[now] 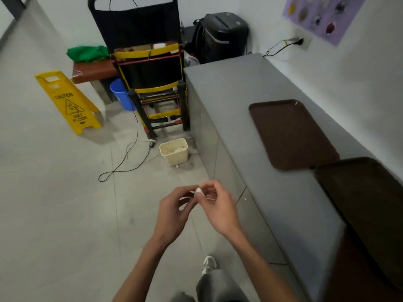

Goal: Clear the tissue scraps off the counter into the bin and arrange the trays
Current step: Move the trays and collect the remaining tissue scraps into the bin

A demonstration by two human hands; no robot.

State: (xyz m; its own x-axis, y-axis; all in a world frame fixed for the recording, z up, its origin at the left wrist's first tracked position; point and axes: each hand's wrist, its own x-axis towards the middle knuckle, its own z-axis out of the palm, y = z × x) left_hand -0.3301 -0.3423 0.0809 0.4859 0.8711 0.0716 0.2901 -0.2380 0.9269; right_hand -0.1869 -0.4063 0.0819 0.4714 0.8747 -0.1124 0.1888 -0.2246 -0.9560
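1. Pinching a small white tissue scrap (pixel 198 191) between the fingertips of the left hand (pixel 172 212) and the right hand (pixel 220 205), out over the floor (pixel 65 203), beside the grey counter (pixel 239 101) rather than on it.
2. Judging it as near weightless, soft and crushable, likely drifting if dropped from high up; calling for a light fingertip pinch on the bunched middle, not a loose edge.
3. Reaching both forearms forward, wrists turning inward, thumb and forefinger of each hand closing narrowly on the scrap, other fingers curling loosely.
4. Standing well apart from the cream bin (pixel 174 153), sitting on the floor near the counter's side and holding pale scraps, one white bit (pixel 177 165) lying just beside it.
5. Lying flat on the counter: far tray (pixel 292 134) and near tray (pixel 370 203), corners touching or overlapping, cannot tell which.
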